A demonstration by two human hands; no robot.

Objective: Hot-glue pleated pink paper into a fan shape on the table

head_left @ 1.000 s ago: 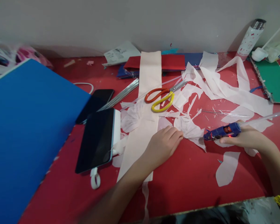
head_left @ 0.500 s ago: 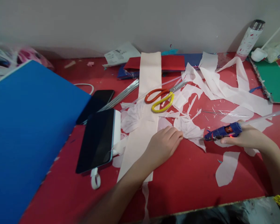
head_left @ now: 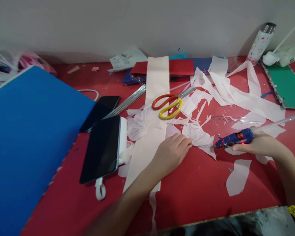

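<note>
My right hand (head_left: 265, 144) grips a blue hot glue gun (head_left: 234, 138), its red light lit and a clear glue stick out of its back. The nozzle points left, close to a pale pink crumpled paper petal (head_left: 199, 134). My left hand (head_left: 173, 150) is closed at that petal's left end, pinching a thin wire (head_left: 203, 146) that runs along the petal's lower edge toward the nozzle. Its fingertips are partly hidden. Beyond my left hand lie scissors (head_left: 171, 104) with one orange and one yellow handle, partly over a long pale paper strip (head_left: 157, 73).
At left stand a large blue board (head_left: 36, 131), a tablet (head_left: 102, 147) and a black phone (head_left: 103, 109). A bundle of wires (head_left: 127, 101) lies behind them. Pink paper scraps (head_left: 238, 177) cover the right side. A white flask (head_left: 262, 44) and green board (head_left: 290, 85) are at the back right.
The view has shifted very slightly. Both hands, the glue gun and the petal look the same.
</note>
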